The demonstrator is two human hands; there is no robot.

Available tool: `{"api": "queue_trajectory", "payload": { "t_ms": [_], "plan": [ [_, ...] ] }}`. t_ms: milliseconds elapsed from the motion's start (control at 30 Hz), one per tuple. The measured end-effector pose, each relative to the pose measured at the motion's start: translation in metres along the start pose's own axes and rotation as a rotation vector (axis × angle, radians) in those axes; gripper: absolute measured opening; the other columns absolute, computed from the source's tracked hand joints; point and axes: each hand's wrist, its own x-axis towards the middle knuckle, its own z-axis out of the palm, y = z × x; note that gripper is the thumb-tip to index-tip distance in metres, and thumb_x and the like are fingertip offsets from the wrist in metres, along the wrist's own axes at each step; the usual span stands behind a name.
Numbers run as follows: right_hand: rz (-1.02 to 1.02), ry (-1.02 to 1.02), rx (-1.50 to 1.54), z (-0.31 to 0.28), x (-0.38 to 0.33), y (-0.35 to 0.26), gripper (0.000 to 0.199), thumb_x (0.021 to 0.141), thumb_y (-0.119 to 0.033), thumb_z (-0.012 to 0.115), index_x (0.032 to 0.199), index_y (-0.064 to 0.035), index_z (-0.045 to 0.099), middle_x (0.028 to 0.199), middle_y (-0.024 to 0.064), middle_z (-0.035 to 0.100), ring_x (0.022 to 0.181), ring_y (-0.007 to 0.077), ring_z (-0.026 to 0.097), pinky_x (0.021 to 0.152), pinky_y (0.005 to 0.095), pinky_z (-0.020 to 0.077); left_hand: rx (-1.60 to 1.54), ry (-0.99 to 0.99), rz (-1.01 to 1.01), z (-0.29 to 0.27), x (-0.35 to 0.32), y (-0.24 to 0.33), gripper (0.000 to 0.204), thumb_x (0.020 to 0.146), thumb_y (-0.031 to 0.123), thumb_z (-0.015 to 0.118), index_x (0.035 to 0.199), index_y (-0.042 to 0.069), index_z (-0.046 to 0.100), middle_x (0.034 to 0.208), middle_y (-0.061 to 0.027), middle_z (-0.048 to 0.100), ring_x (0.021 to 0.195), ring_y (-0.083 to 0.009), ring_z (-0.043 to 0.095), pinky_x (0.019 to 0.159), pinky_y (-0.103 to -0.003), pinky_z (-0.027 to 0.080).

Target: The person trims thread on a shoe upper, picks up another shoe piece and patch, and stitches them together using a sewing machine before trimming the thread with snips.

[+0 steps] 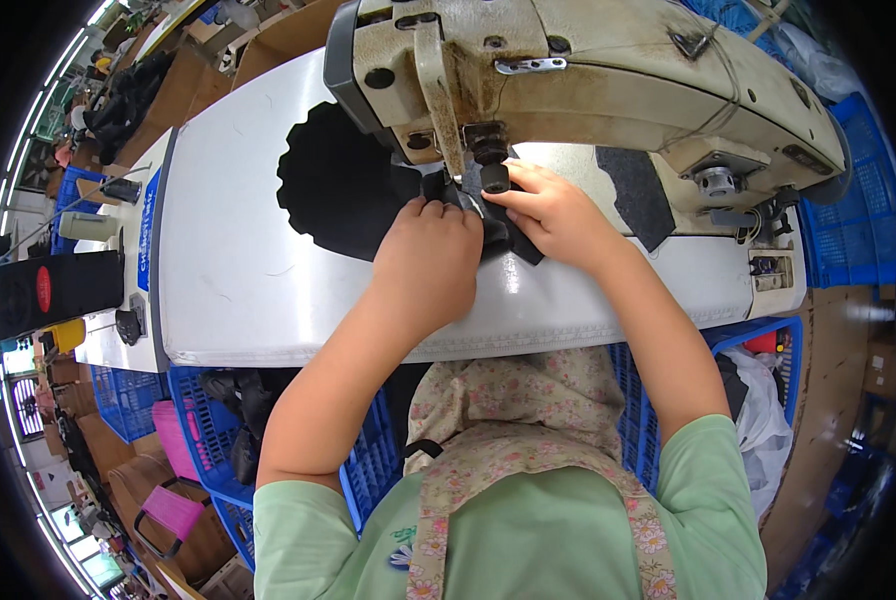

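Note:
A large black fabric piece [333, 185] with a scalloped edge lies on the white sewing table, running in under the head of an industrial sewing machine [608, 85]. My left hand [430, 258] is closed over the fabric just in front of the needle area, its fingertips curled down onto the folds. On the other side of the needle, my right hand [558, 215] pinches the fabric between thumb and fingers, close beside a dark round knob [495, 178]. The needle tip and the fabric under my fingers are mostly hidden.
A dark grey cloth piece [636, 195] lies on the machine bed under the arm. Blue plastic crates [858, 200] stand at the right and below the table. A black box-shaped unit [58, 290] sits at the left, next to another table end.

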Motion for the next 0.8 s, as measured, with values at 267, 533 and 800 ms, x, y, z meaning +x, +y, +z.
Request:
{"api": "queue_trajectory", "payload": {
  "t_ms": [267, 533, 800],
  "plan": [
    [0.008, 0.004, -0.035, 0.002, 0.002, -0.001, 0.029, 0.084, -0.008, 0.061, 0.112, -0.0117, 0.069, 0.128, 0.0161, 0.058, 0.122, 0.0341, 0.052, 0.104, 0.0410, 0.0418, -0.048, -0.066, -0.012, -0.004, 0.004, -0.005, 0.027, 0.066, 0.010, 0.064, 0.091, 0.000, 0.059, 0.094, -0.0145, 0.065, 0.094, -0.0302, 0.062, 0.093, -0.040, 0.046],
    [0.049, 0.007, -0.016, 0.005, 0.005, -0.002, 0.029, 0.084, -0.008, 0.060, 0.112, -0.0115, 0.069, 0.128, 0.0168, 0.058, 0.121, 0.0343, 0.052, 0.102, 0.0404, 0.0426, -0.029, -0.059, -0.026, -0.002, 0.006, -0.013, 0.034, 0.067, 0.010, 0.064, 0.099, 0.000, 0.060, 0.106, -0.0158, 0.066, 0.104, -0.0300, 0.061, 0.099, -0.041, 0.043],
    [0.068, 0.038, -0.030, 0.011, 0.007, 0.001, 0.028, 0.084, -0.010, 0.061, 0.111, -0.0106, 0.069, 0.128, 0.0168, 0.058, 0.120, 0.0341, 0.053, 0.101, 0.0405, 0.0431, -0.043, -0.068, -0.032, -0.004, 0.010, -0.019, 0.035, 0.068, 0.008, 0.063, 0.101, 0.000, 0.059, 0.107, -0.0154, 0.065, 0.106, -0.0300, 0.059, 0.099, -0.041, 0.043]
  ]
}}
